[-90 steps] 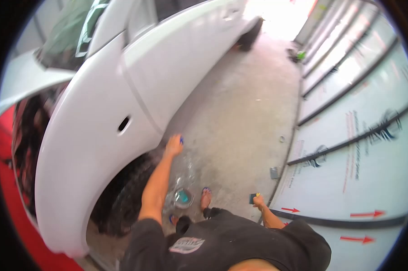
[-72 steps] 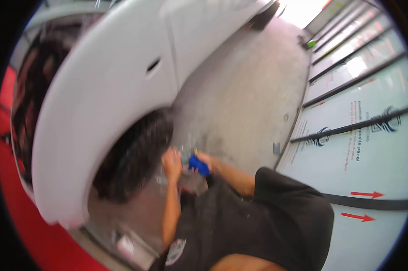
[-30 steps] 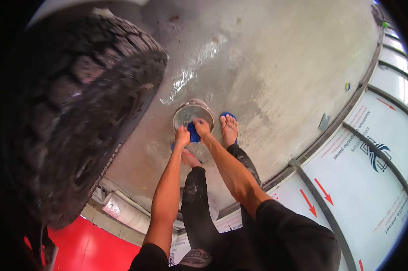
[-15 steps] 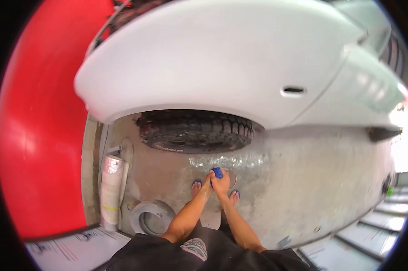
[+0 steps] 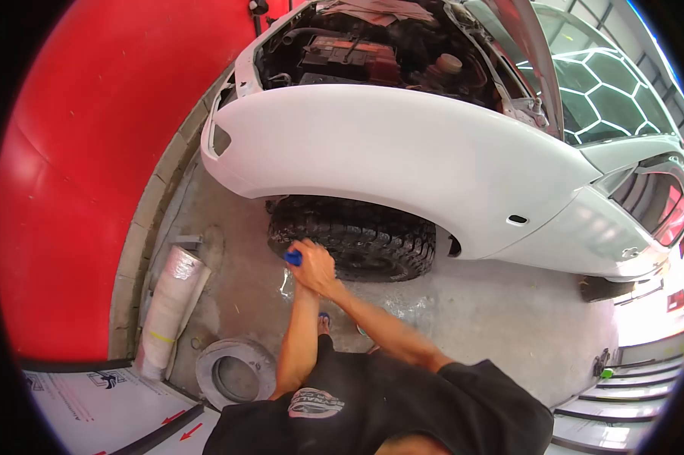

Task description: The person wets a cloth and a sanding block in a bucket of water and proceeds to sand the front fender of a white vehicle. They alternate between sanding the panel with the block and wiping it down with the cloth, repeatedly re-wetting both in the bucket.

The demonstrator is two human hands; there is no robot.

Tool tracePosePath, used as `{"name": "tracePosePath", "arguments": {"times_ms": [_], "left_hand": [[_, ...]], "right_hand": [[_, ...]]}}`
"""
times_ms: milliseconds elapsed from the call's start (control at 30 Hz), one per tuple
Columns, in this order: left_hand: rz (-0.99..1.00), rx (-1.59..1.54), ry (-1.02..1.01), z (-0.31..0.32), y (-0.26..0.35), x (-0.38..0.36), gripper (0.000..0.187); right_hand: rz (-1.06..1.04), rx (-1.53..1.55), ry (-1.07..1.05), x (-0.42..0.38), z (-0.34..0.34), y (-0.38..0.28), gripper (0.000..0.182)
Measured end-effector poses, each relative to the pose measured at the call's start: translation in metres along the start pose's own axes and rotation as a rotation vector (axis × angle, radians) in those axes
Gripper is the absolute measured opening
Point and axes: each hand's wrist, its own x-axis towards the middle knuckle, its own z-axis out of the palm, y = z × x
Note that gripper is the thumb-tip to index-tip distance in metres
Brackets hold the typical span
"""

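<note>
My two hands are pressed together in front of the front tyre [image 5: 357, 239] of a white car. My right hand [image 5: 318, 268] lies over my left hand [image 5: 302, 277] and hides most of it. Both are closed around a small crumpled blue cloth [image 5: 292, 258], of which only one end sticks out on the left. Above the hands curves the white front fender [image 5: 402, 136].
The engine bay [image 5: 349, 57] lies open beyond the fender. At left are a red wall [image 5: 76, 189], a wrapped roll [image 5: 167, 303] standing on end and a loose grey tyre [image 5: 209, 371]. White panels [image 5: 630, 409] line the lower right.
My clasped hands have moved left and up with the blue cloth, from over the floor to in front of the tyre. My view has tilted up, bringing the engine bay into sight.
</note>
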Motion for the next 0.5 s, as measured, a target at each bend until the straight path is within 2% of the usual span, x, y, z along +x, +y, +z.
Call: {"name": "tracePosePath", "arguments": {"times_ms": [67, 167, 233, 267, 300, 333, 433, 500], "left_hand": [[0.235, 0.05, -0.022, 0.052, 0.057, 0.022, 0.036], [0.702, 0.25, -0.071, 0.162, 0.138, 0.039, 0.034], [1.073, 0.596, -0.061, 0.235, 0.174, 0.042, 0.033], [1.228, 1.011, 0.1, 0.275, 0.187, 0.036, 0.029], [1.327, 1.233, 0.188, 0.299, 0.196, 0.047, 0.028], [1.418, 1.457, 0.281, 0.317, 0.201, 0.062, 0.028], [1.763, 1.491, 0.282, 0.348, 0.161, 0.103, 0.035], [1.757, 1.603, -0.026, 0.373, 0.1, 0.097, 0.042]], "right_hand": [[-0.116, 0.127, 0.004, 0.05, -0.004, -0.026, 0.026], [-0.38, 0.267, 0.255, 0.127, -0.06, -0.081, 0.029], [-0.482, 0.256, 0.366, 0.179, -0.109, -0.109, 0.029], [-0.548, 0.17, 0.406, 0.209, -0.131, -0.114, 0.027], [-0.58, 0.113, 0.438, 0.239, -0.15, -0.116, 0.026], [-0.605, 0.039, 0.464, 0.267, -0.168, -0.115, 0.027], [-0.553, -0.234, 0.407, 0.311, -0.213, -0.105, 0.026], [-0.519, -0.397, 0.291, 0.307, -0.242, -0.103, 0.034]]}}
